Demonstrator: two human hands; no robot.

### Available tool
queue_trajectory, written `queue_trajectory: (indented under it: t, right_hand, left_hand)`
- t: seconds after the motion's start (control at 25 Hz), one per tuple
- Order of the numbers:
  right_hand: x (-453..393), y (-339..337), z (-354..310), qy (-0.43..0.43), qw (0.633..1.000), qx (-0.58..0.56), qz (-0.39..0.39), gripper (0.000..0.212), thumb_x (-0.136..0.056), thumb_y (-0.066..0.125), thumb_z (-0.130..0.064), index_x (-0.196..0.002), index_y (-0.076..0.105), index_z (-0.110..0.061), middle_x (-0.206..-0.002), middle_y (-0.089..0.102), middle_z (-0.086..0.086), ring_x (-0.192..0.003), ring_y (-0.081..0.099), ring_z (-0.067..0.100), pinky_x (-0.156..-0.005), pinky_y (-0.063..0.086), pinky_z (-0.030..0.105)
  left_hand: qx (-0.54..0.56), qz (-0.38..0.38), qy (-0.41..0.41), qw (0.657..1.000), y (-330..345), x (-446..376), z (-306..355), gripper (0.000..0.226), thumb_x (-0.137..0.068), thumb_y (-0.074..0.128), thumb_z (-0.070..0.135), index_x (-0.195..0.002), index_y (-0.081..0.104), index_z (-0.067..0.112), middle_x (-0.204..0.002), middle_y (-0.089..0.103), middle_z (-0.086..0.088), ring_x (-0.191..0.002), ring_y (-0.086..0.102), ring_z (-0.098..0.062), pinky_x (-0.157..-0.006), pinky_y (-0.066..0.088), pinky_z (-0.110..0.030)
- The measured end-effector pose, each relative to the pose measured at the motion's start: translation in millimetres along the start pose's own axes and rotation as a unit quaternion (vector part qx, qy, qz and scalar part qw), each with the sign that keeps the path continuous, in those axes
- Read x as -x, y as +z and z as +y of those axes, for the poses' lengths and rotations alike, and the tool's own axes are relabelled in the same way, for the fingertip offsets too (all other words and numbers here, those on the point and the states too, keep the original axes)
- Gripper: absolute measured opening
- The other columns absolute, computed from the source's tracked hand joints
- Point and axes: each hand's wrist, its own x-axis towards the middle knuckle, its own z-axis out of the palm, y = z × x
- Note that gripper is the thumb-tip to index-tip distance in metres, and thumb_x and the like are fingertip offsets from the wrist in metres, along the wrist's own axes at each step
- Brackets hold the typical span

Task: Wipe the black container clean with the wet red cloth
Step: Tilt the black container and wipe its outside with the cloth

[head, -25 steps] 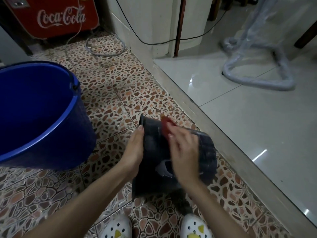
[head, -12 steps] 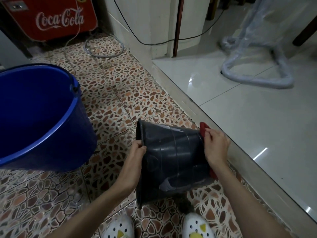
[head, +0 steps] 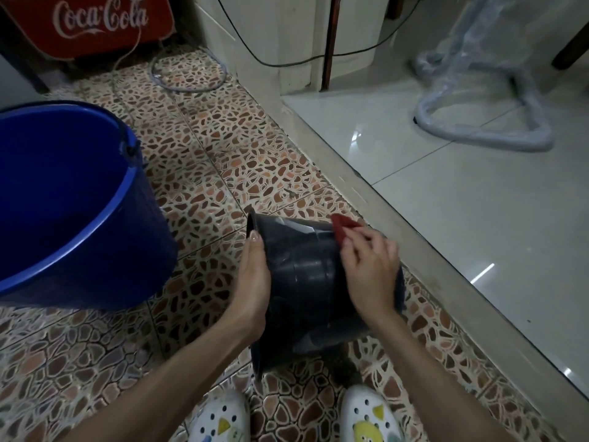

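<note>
The black container [head: 302, 269] lies on its side just above the patterned floor, its rim pointing left. My left hand [head: 253, 282] grips that rim, thumb on the outer wall. My right hand [head: 369, 266] presses the wet red cloth [head: 342, 229] against the container's upper wall near its base end. Only a red corner of the cloth shows beyond my fingers; the rest is hidden under the hand.
A large blue bucket [head: 73, 202] stands to the left, close to the container. A raised stone threshold [head: 398, 244] runs diagonally on the right, with glossy white tiles beyond. A red Coca-Cola cooler [head: 92, 23] and a hose loop lie at the back. My white clogs [head: 371, 419] are below.
My right hand with the cloth slid from the rim end to the base end of the container, then came back a little over the wall. My left hand kept its grip on the rim.
</note>
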Motion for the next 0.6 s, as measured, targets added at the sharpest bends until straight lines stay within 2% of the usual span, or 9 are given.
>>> queue_trajectory:
  t: [0.08, 0.2, 0.28, 0.36, 0.44, 0.52, 0.6]
  right_hand:
    - [-17, -7, 33, 0.078, 0.997, 0.003, -0.004, 0.038, -0.098, 0.04, -0.034, -0.126, 0.06, -0.019, -0.123, 0.055, 0.0, -0.116, 0.037, 0.019, -0.097, 0.03, 0.033]
    - [-27, -28, 43, 0.137, 0.989, -0.059, 0.011, 0.038, -0.098, 0.04, -0.032, -0.124, 0.061, -0.015, -0.116, 0.059, 0.002, -0.115, 0.046, 0.023, -0.094, 0.034, 0.031]
    - [-9, -36, 13, 0.063, 0.99, -0.118, 0.031, 0.033, -0.099, 0.044, -0.028, -0.126, 0.06, -0.018, -0.119, 0.058, -0.003, -0.115, 0.047, 0.017, -0.096, 0.038, 0.026]
    - [26, -30, -33, -0.082, 0.989, -0.123, -0.004, 0.033, -0.099, 0.046, -0.025, -0.129, 0.058, -0.022, -0.128, 0.055, -0.009, -0.117, 0.041, 0.008, -0.097, 0.034, 0.013]
    - [51, -10, -61, -0.192, 0.976, -0.087, -0.051, 0.035, -0.098, 0.046, -0.028, -0.132, 0.055, -0.025, -0.136, 0.054, -0.01, -0.123, 0.04, 0.007, -0.101, 0.03, 0.017]
    - [40, 6, -71, -0.216, 0.973, -0.05, -0.071, 0.037, -0.098, 0.042, -0.035, -0.133, 0.052, -0.03, -0.14, 0.052, -0.013, -0.13, 0.04, 0.007, -0.104, 0.026, 0.028]
    - [12, 14, -65, -0.176, 0.981, -0.008, -0.076, 0.037, -0.099, 0.038, -0.041, -0.132, 0.053, -0.033, -0.138, 0.053, -0.016, -0.129, 0.043, 0.005, -0.104, 0.02, 0.032]
  left_hand:
    - [-0.035, 0.005, 0.025, 0.999, -4, -1, -9, 0.088, -0.065, 0.033, 0.091, -0.141, 0.033, 0.046, -0.153, 0.034, 0.01, -0.138, 0.034, -0.016, -0.113, 0.028, -0.054]
    - [-0.04, 0.006, 0.042, 0.998, -8, 1, -12, 0.079, -0.073, 0.032, 0.086, -0.141, 0.034, 0.045, -0.152, 0.035, 0.013, -0.138, 0.034, -0.013, -0.113, 0.028, -0.052]
    - [-0.026, -0.003, 0.036, 0.999, -9, -2, -9, 0.076, -0.078, 0.032, 0.082, -0.142, 0.035, 0.042, -0.151, 0.038, 0.009, -0.137, 0.037, -0.014, -0.114, 0.03, -0.05]
    - [-0.012, -0.035, 0.022, 0.999, -7, 0, -8, 0.063, -0.09, 0.026, 0.071, -0.137, 0.046, 0.034, -0.141, 0.052, 0.001, -0.128, 0.05, -0.017, -0.109, 0.038, -0.049]
    - [-0.003, -0.032, 0.022, 0.999, -4, 4, -16, 0.059, -0.091, 0.025, 0.069, -0.128, 0.056, 0.035, -0.129, 0.062, -0.001, -0.12, 0.058, -0.018, -0.106, 0.042, -0.047]
    - [-0.02, -0.013, 0.044, 0.999, -6, 6, -25, 0.061, -0.087, 0.026, 0.074, -0.131, 0.052, 0.04, -0.135, 0.058, 0.003, -0.126, 0.053, -0.014, -0.109, 0.039, -0.045]
    - [-0.036, -0.017, 0.066, 0.997, -10, 12, -34, 0.064, -0.088, 0.024, 0.074, -0.14, 0.041, 0.039, -0.144, 0.048, 0.007, -0.133, 0.044, -0.009, -0.111, 0.035, -0.044]
